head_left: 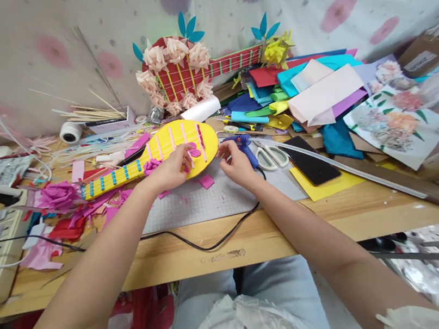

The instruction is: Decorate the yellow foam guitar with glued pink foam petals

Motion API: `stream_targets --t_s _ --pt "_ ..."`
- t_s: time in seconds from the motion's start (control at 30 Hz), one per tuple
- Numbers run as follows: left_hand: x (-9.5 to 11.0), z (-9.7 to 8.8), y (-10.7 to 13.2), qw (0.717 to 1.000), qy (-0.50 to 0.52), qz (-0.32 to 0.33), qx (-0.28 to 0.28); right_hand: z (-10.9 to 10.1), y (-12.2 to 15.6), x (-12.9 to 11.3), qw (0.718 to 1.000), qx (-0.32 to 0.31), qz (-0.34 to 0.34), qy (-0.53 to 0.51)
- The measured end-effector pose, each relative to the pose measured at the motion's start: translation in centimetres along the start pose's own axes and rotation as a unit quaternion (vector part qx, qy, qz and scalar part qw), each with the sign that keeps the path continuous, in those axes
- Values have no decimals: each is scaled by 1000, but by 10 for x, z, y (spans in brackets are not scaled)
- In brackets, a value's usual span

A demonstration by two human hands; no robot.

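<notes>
A yellow guitar-shaped piece (pixel 177 138) is laid on the surface (pixel 251 239), near its middle, partly over a grey cutting mat (pixel 225 202), with its neck (pixel 122 177) pointed between eight and nine o'clock. The left hand (pixel 174 168) is placed over the lower part of the round body, its fingers bent beside the pink petals (pixel 194 152); whether one is pinched cannot be told. The right hand (pixel 238 164) is held at about four o'clock from the body, its fingers curled inward; whether anything small is gripped between them cannot be told either. Just beside it, a blue glue gun (pixel 246 152) is seen

The piece is judged to be light and fairly stiff, likely card or foam, with the neck joint as its weak place. It would best be held by the bare rim of the body, with the raised strips and petals left unpressed, since they could be bent or pulled loose

At ten o'clock from the body, a small box (pixel 130 116) is filled with thin sticks (pixel 92 113). Between two and three o'clock, a cardboard box (pixel 417 55) is seen, its contents not clearly made out
</notes>
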State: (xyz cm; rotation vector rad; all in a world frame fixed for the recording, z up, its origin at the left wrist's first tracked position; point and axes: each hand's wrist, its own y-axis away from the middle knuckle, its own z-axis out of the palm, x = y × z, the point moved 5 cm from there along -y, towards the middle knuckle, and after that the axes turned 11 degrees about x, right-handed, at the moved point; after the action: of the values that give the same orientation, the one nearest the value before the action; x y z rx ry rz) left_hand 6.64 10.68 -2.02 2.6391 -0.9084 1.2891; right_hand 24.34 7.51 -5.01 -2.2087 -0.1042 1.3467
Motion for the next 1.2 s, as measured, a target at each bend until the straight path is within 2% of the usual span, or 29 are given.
stream_targets --t_s 0.17,0.3,0.4,0.53,0.67,0.77,1.03,1.2 --pt "-1 0 1 1000 -4 6 -6 -8 5 13 999 30 35 -21" --pt "10 -6 3 998 -50 8 27 -12 5 22 997 50 52 -27" --pt "19 -9 7 991 -94 -19 96 -15 6 29 996 58 61 -29" --pt "20 -3 18 957 -168 -61 227 -16 9 32 996 58 69 -23" --pt "14 12 24 930 -213 -72 290 -14 11 29 996 47 70 -19" --pt "13 15 23 924 -227 -71 301 -14 12 26 997 40 70 -18" --pt "13 13 23 927 -235 -100 275 -14 12 24 997 33 74 -9" --pt "11 13 24 928 -240 -83 272 -14 13 23 997 32 76 -10"
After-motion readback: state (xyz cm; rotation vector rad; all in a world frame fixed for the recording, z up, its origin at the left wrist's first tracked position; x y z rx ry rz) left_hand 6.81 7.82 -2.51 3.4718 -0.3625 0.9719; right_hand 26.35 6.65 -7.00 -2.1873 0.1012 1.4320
